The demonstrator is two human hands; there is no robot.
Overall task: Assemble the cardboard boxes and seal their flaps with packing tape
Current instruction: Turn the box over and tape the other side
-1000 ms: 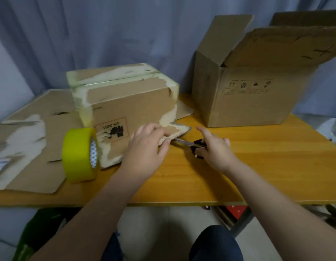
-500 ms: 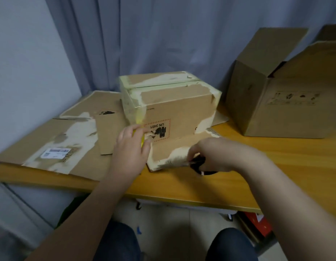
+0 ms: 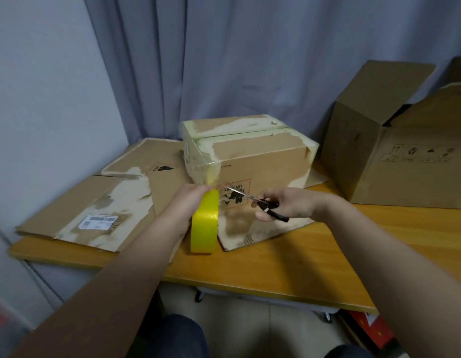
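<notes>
A small closed cardboard box (image 3: 255, 156) with torn, taped edges sits mid-table, one flap lying flat toward me. My left hand (image 3: 190, 202) grips the yellow tape roll (image 3: 205, 223) upright in front of the box's left corner. A clear strip of tape stretches from the roll up to that corner. My right hand (image 3: 286, 204) holds black-handled scissors (image 3: 252, 198), blades pointing left at the tape strip just above the roll.
Flattened cardboard sheets (image 3: 100, 200) cover the table's left side. A large open cardboard box (image 3: 402, 156) stands at the right. The wooden table (image 3: 301, 267) has bare surface at front right. Grey curtains hang behind.
My left hand has lifted the tape roll and pulled a strip taut from the box corner. My right hand has raised the scissors off the table toward the strip. My view shifted left.
</notes>
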